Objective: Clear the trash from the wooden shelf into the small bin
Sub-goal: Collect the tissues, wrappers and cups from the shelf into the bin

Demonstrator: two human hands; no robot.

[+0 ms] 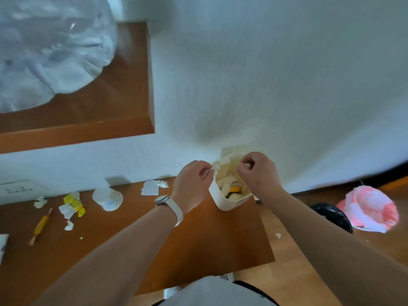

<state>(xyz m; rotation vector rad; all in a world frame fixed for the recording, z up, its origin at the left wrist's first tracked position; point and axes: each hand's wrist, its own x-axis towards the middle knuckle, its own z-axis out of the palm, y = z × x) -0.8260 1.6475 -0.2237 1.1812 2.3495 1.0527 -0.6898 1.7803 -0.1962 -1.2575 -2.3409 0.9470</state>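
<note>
A small cream bin [223,203] stands at the far right corner of the wooden shelf [209,237], against the white wall, with paper scraps and something yellow inside. My left hand [191,182], a pale watch on its wrist, pinches a small white scrap at the bin's left rim. Above the bin's right side, my right hand [258,171] is closed on another small white scrap. Trash lies on the shelf to the left: a torn white paper [151,187], a clear plastic cup [107,198] on its side, a yellow-and-white wrapper [72,205], a white crumpled scrap [40,202] and a yellow stick wrapper [40,226].
An upper wooden shelf [106,115] holds a big clear plastic bag [48,51]. On the wooden floor to the right sit a black bag [333,215] and a pink-and-white bag [371,208]. A wall socket [19,189] is at the left.
</note>
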